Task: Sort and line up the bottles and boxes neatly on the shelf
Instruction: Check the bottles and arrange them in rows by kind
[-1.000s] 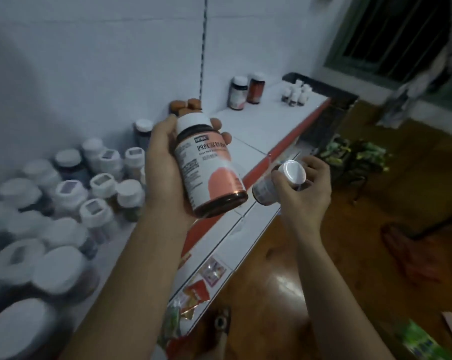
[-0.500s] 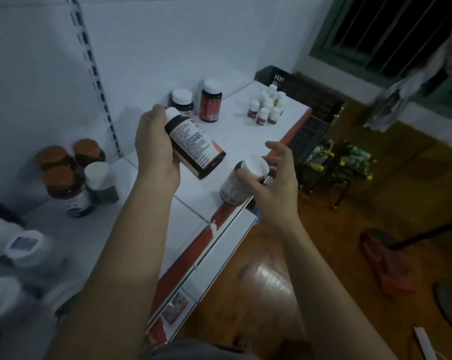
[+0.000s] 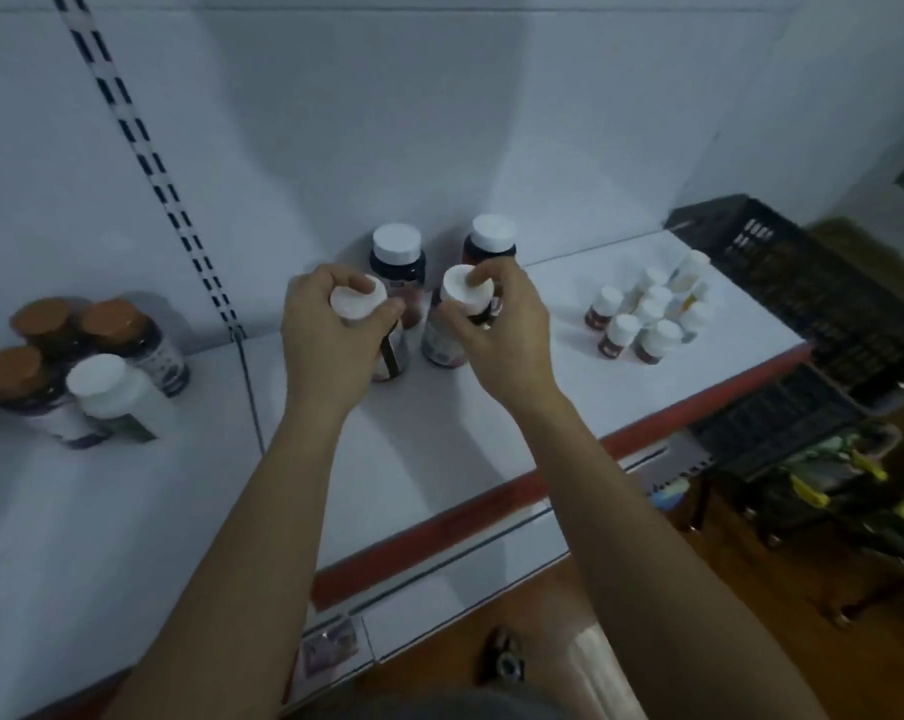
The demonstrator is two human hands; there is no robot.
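Note:
My left hand (image 3: 320, 324) grips a dark bottle with a white cap (image 3: 359, 302), standing upright on the white shelf (image 3: 439, 444). Beside it, my right hand (image 3: 502, 330) grips a second white-capped bottle (image 3: 463, 296) by its top, also upright on the shelf. Directly behind them, against the back wall, stand two more white-capped bottles (image 3: 398, 252) (image 3: 491, 236). A cluster of several small white-capped bottles (image 3: 647, 319) sits to the right.
At the left stand three brown-capped bottles (image 3: 112, 330) and a white bottle (image 3: 107, 392). A black plastic crate (image 3: 782, 283) sits past the shelf's right end. The shelf has a red front edge (image 3: 491, 506); wooden floor lies below.
Both hands moved forward from above the shelf edge and set their bottles upright in front of the two bottles at the back wall. The view turned right and closer.

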